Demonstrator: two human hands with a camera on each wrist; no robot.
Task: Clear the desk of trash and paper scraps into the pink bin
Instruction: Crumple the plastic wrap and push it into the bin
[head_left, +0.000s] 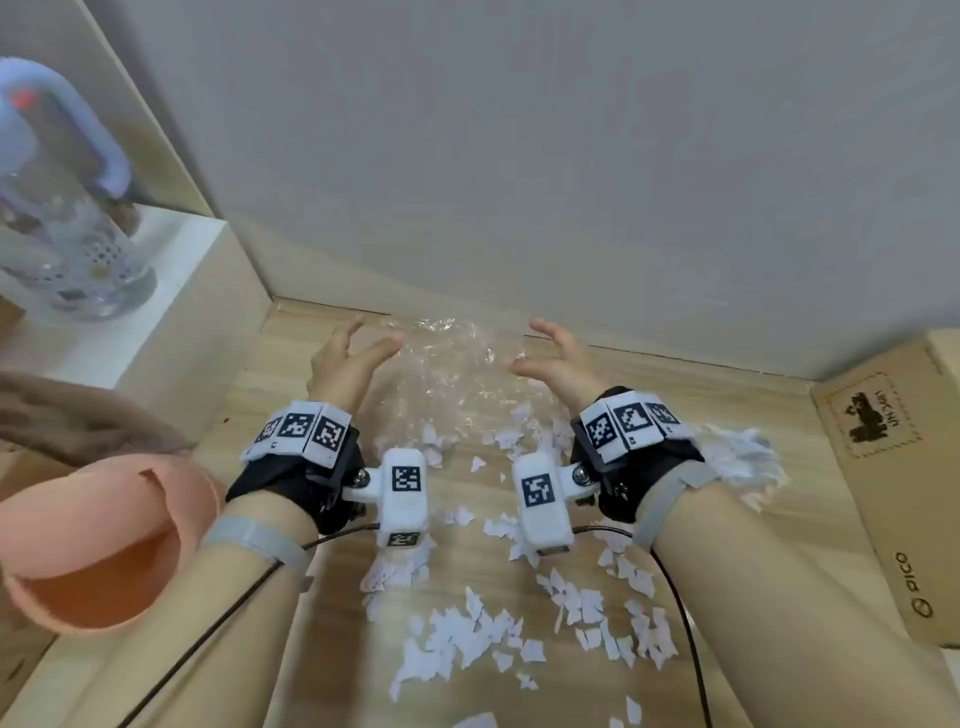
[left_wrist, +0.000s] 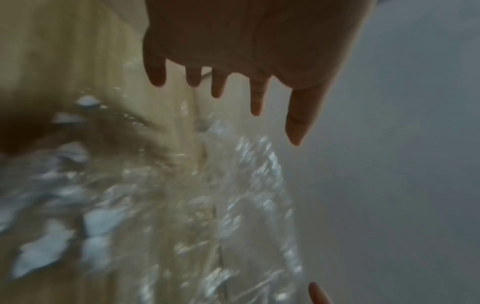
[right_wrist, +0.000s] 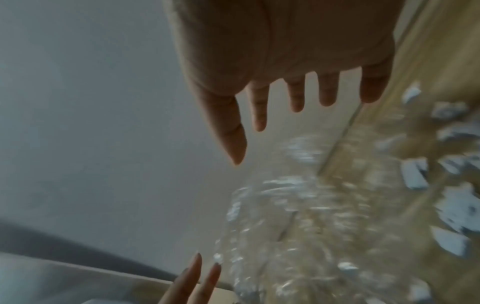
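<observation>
My fingers are spread beside the wrap; closing fast may scatter the scraps off the table.

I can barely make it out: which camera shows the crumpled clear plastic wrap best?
The head view: the crumpled clear plastic wrap lies whole on the wooden desk by the wall. Both wrist views show it only as blurred glints.
</observation>
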